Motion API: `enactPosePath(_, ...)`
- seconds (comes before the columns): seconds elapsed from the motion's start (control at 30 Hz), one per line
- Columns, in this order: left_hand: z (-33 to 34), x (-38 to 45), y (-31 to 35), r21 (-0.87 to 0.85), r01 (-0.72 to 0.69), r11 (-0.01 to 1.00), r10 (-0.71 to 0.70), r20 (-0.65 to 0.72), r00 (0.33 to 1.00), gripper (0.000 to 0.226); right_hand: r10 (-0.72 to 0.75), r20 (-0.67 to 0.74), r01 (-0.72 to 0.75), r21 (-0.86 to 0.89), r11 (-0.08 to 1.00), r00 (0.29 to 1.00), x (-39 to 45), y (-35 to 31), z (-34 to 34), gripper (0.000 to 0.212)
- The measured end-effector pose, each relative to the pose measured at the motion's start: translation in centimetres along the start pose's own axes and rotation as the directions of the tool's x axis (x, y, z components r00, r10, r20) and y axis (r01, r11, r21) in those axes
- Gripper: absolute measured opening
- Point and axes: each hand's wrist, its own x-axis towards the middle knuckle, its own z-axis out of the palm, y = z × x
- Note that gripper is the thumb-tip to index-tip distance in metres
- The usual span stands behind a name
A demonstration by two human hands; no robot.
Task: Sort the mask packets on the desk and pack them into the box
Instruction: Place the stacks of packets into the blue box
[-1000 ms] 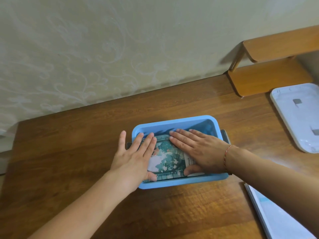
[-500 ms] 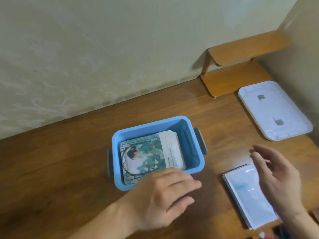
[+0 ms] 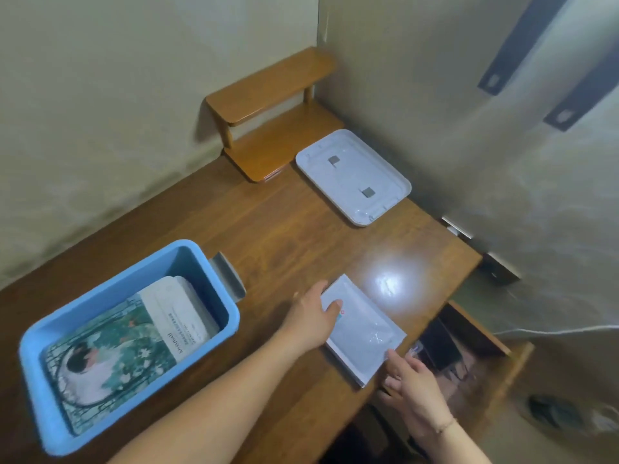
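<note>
L hand lies on the far-left end of the white packet stack, thumb on top, fingers around its edge: gripping it. R hand sits at the stack's near corner, fingertips touching it; can't tell if it grips. Stack lies flat on bench. Left of L hand: blue box w/ printed packets inside. Beyond both hands: white lid, well apart.
</note>
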Motion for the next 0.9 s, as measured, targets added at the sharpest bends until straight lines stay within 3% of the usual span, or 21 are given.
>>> enactPosePath(0.13,0.7,0.3,0.7,-0.077,0.066,0.995,-0.065,0.02,0.998,0.05,-0.007,0.013,0.006,0.075,0.997,1.0,-0.4,0.0,-0.1,0.029)
enactPosePath(0.33,2.5,-1.4,0.6,-0.132,0.087,0.987,-0.077,0.078,0.994,0.047,-0.081,-0.042,0.081,-0.018,0.997,0.996,-1.5,-0.8,-1.8,0.017)
enactPosePath(0.53,3.9,-2.5,-0.2,-0.218,0.104,0.97,-0.084,0.1,0.991,0.039,-0.265,-0.044,0.262,-0.053,0.964,0.963,-2.2,-0.6,-1.9,0.038)
enactPosePath(0.63,3.9,-3.4,-0.5,-0.261,0.117,0.958,-0.094,0.098,0.991,0.041,-0.289,0.029,0.288,0.028,0.957,0.957,-3.1,-1.4,-1.3,0.035)
enactPosePath(0.8,0.4,-6.8,-0.8,-0.305,0.158,0.939,-0.139,0.081,0.987,0.064,-0.306,0.202,0.315,-0.014,0.949,0.93,-6.8,-4.4,-0.5,0.038)
enactPosePath(0.9,-4.3,-10.9,-0.9,-0.574,0.108,0.811,-0.075,0.081,0.994,0.062,-0.282,0.38,0.349,-0.119,0.93,0.881,-10.2,-7.0,1.7,0.049)
